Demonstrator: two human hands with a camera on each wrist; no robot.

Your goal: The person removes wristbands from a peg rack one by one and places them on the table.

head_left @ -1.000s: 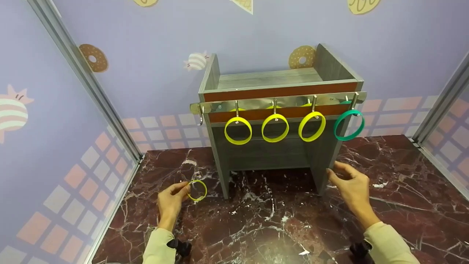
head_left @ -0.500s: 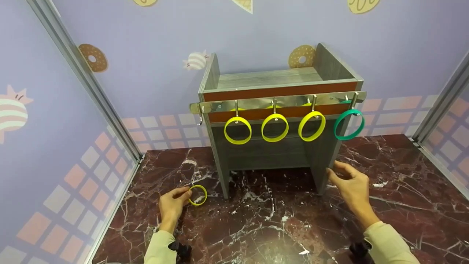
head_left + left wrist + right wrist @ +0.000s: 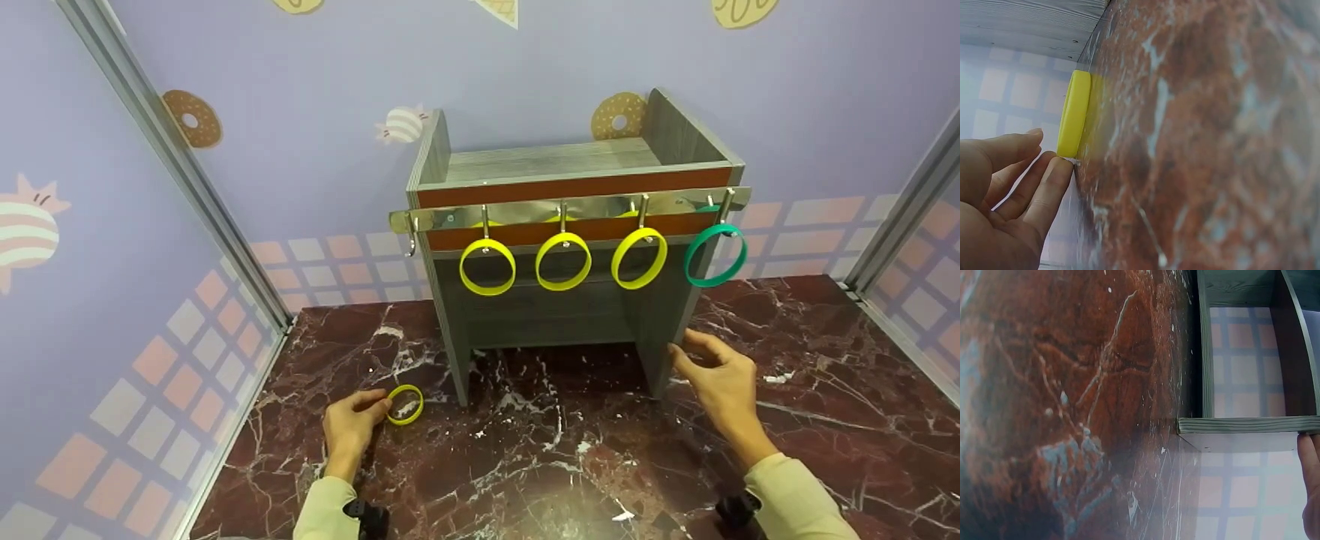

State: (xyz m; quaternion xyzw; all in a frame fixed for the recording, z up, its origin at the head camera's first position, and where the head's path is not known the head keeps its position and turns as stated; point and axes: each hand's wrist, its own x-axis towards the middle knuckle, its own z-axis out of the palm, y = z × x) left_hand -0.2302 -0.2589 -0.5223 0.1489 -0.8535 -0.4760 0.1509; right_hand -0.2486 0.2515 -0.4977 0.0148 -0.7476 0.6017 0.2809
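A yellow ring (image 3: 406, 405), like a wide bangle, lies flat on the marble-patterned table, left of the grey shelf unit. My left hand (image 3: 355, 424) is beside it. In the left wrist view a fingertip meets the near edge of the ring (image 3: 1074, 115), while another finger stands apart from it. My right hand (image 3: 716, 379) touches the outer face of the unit's right side panel (image 3: 664, 330). Only its fingertips (image 3: 1310, 458) show in the right wrist view, against that panel. On the metal hook rail (image 3: 525, 212) hang several more rings: yellow ones (image 3: 487, 291) and a green one (image 3: 715, 282).
The leftmost hook (image 3: 410, 244) holds no ring. The grey shelf unit (image 3: 555, 161) stands upright on the dark red table (image 3: 525, 465), near the back wall. Patterned walls (image 3: 135, 300) with metal frame posts (image 3: 180, 172) bound the table left, right and behind.
My left hand has lowered the yellow ring from a tilted hold down flat onto the table, and its grip has loosened. The right hand has stayed against the panel.
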